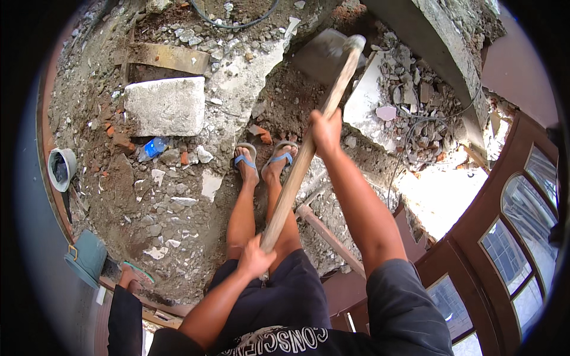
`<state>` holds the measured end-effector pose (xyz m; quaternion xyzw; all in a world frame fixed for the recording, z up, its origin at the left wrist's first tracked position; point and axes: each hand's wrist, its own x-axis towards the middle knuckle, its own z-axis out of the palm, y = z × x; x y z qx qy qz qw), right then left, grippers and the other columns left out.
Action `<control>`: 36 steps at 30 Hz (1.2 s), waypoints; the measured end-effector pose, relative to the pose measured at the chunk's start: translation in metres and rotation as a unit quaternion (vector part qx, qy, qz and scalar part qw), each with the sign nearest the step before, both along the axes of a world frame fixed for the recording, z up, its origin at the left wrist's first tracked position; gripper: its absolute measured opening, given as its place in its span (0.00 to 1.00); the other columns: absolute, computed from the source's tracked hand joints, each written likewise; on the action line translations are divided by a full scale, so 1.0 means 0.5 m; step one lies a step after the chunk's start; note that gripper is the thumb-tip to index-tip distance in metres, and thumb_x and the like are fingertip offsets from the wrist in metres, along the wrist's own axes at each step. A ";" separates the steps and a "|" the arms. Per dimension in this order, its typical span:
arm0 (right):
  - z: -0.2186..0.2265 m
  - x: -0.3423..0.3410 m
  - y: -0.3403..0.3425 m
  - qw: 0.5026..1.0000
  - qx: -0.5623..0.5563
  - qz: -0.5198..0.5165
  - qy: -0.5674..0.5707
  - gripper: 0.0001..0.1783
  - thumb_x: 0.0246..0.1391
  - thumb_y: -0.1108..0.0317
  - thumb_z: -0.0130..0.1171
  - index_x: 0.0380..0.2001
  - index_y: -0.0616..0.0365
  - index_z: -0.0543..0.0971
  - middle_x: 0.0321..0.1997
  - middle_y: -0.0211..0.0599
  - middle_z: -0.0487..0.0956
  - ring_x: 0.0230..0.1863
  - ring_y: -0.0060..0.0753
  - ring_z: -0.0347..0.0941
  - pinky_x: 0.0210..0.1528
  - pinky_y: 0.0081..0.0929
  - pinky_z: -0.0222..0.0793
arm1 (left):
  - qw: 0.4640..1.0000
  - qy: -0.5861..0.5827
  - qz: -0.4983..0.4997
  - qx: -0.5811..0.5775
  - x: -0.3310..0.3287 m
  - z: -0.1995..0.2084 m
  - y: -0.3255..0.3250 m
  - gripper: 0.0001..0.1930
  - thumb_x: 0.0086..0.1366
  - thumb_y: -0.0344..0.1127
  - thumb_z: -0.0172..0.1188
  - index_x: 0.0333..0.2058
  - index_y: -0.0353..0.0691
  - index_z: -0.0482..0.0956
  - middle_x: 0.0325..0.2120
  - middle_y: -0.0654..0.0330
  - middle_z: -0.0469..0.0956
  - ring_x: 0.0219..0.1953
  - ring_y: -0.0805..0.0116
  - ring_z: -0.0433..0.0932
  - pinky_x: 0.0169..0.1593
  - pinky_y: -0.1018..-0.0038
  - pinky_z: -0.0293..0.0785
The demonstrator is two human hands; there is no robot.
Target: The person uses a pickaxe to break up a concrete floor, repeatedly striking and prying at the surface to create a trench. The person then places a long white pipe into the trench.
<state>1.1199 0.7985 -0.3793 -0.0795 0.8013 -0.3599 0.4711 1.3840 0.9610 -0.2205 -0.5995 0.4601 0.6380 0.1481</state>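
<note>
The ground (122, 199) here is brown dirt, strewn with rubble (409, 83). A cable (237, 26) curves along its far edge. Left of the middle I see a board (172, 57), then, just nearer, a pale slab (165, 107), a bottle (153, 148) close by it. A bucket (70, 169) sits by the left edge; brick (261, 134) lies near the centre.

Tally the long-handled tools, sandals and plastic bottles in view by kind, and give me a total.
Long-handled tools: 2 (the hoe held by left hand and right hand; one other tool)
Sandals: 3 (two blue-strapped sandals, one green-edged sandal)
Plastic bottles: 1 (blue-labelled bottle)
Total: 6
</note>
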 end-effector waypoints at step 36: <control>-0.116 0.050 0.150 0.952 0.231 0.044 -0.199 0.09 0.48 0.69 0.57 0.28 0.67 0.74 0.22 0.44 0.74 0.21 0.41 0.74 0.26 0.40 0.74 | 0.982 0.025 0.043 0.180 -0.041 0.247 -0.082 0.22 0.54 0.40 0.60 0.37 0.25 0.64 0.35 0.35 0.74 0.37 0.37 0.78 0.42 0.57 0.72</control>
